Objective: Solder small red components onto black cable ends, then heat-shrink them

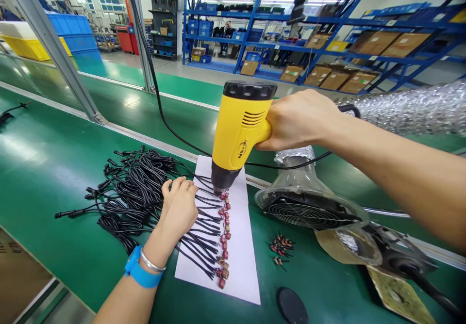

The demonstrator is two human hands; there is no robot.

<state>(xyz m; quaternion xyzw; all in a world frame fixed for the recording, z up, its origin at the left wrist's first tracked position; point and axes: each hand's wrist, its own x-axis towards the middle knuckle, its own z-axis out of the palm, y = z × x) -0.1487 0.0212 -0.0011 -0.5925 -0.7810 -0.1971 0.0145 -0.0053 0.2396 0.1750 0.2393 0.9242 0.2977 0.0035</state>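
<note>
My right hand (300, 120) grips the handle of a yellow and black heat gun (238, 135), its nozzle pointing down just above the far end of a row of small red components (224, 236). These sit on the ends of several black cables (204, 229) laid side by side across a white sheet (240, 266). My left hand (178, 205), a blue band on its wrist, rests with curled fingers on the cables at the sheet's left edge. A tangled bundle of black cables (127, 193) lies to its left.
A clear funnel hood with a fan grille (309, 207) joins a silver foil duct (411, 108) to the right of the sheet. A small pile of loose red parts (280, 249) and a black disc (291, 307) lie on the green belt (47, 169). Blue shelving with boxes stands behind.
</note>
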